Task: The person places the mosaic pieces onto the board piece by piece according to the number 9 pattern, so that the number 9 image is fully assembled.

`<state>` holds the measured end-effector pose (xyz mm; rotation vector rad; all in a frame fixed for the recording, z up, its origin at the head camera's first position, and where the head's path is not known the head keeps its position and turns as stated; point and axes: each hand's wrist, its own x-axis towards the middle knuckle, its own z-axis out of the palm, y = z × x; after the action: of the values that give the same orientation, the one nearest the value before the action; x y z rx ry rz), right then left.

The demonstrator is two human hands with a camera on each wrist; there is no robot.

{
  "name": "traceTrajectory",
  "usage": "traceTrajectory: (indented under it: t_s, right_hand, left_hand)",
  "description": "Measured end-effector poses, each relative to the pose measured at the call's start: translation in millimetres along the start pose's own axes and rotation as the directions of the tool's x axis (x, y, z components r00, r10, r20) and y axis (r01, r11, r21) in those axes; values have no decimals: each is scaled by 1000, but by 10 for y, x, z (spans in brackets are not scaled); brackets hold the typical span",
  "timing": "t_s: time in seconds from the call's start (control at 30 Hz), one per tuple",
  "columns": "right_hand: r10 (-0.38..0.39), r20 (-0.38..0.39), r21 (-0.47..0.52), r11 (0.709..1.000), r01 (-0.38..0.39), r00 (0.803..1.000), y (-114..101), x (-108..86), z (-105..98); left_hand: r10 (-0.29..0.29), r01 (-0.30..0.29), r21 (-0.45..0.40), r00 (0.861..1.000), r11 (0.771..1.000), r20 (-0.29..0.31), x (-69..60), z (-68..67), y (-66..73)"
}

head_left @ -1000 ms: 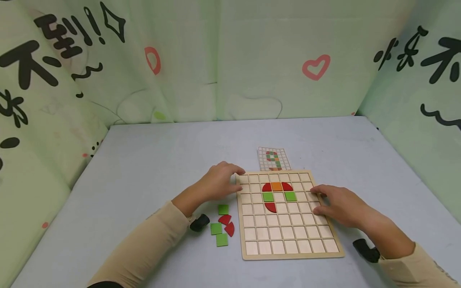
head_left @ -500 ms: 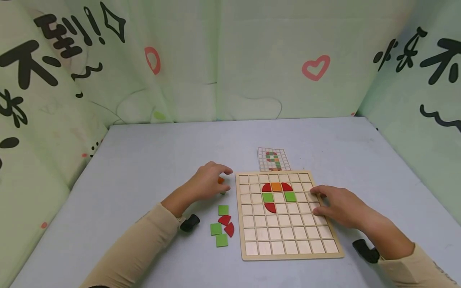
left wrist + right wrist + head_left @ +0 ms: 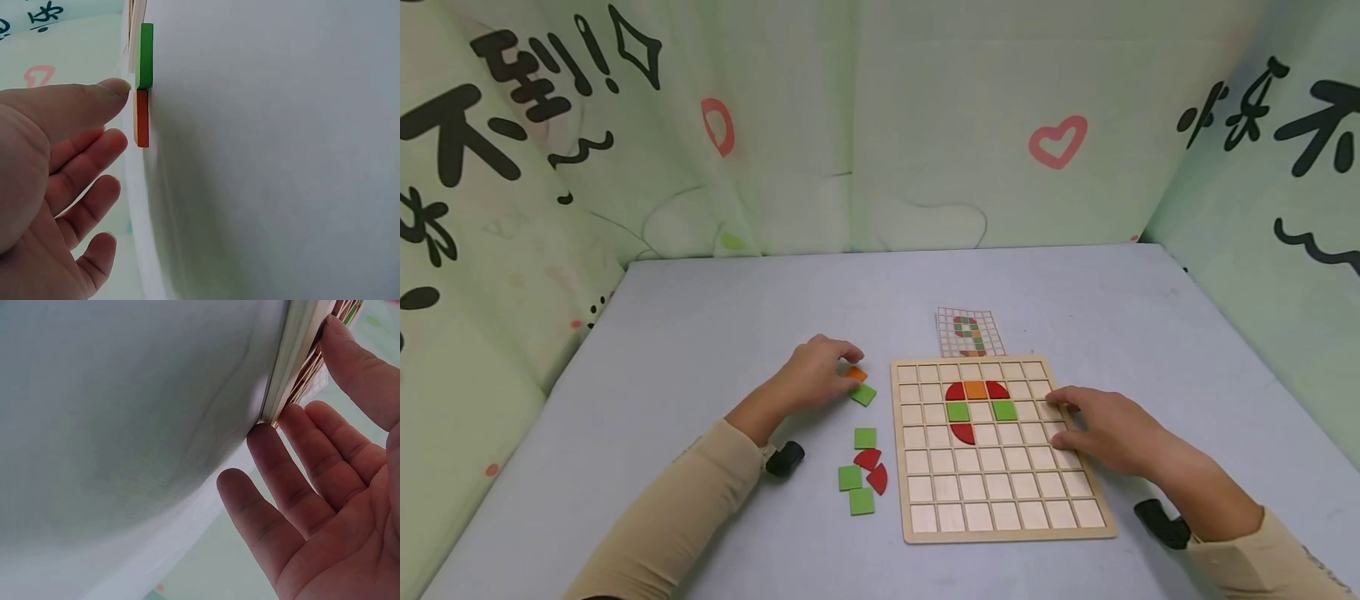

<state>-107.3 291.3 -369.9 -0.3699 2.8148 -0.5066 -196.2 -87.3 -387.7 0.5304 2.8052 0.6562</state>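
Observation:
My left hand (image 3: 811,373) hovers left of the board, thumb and fingers apart, beside an orange square tile (image 3: 857,373) and a green square tile (image 3: 864,395) that touch each other. In the left wrist view nothing is held, and the thumb tip is close to the green tile (image 3: 144,56) and the orange tile (image 3: 142,119). My right hand (image 3: 1112,427) rests at the right edge of a wooden grid board (image 3: 1011,534), with fairly straight fingers touching its side in the right wrist view. Red, orange and green tiles form an arch on the board's upper cells.
Loose green squares (image 3: 862,501) and red quarter-round tiles (image 3: 877,478) lie left of the board. A printed pattern card (image 3: 968,329) lies beyond the board's far edge, partly covered by it. A patterned curtain (image 3: 925,125) surrounds the table.
My left hand has moved left from the board's upper left corner to the orange and green tiles, which have come into sight. My right hand and the board have hardly moved.

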Motion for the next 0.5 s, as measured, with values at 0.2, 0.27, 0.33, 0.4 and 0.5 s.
traceTrajectory:
  t_s: [0.2, 0.27, 0.33, 0.4, 0.5]
  right_hand:
    - [-2, -4, 0, 1000, 2, 1000, -2, -4, 1]
    - [-6, -7, 0, 1000, 6, 1000, -3, -4, 2]
    - [-10, -10, 0, 1000, 10, 1000, -5, -4, 2]
    - [-12, -13, 1, 1000, 12, 1000, -9, -5, 2]
    - [-12, -12, 1, 1000, 12, 1000, -8, -7, 0]
  left_hand:
    - [-45, 45, -1, 999, 999, -10, 19, 6, -4]
    - [-52, 53, 7, 998, 999, -18, 22, 6, 0]
    - [-55, 56, 14, 998, 998, -24, 26, 9, 2]
    - [-51, 52, 24, 998, 998, -27, 30, 14, 2]
    - [-51, 51, 30, 999, 998, -18, 37, 21, 3]
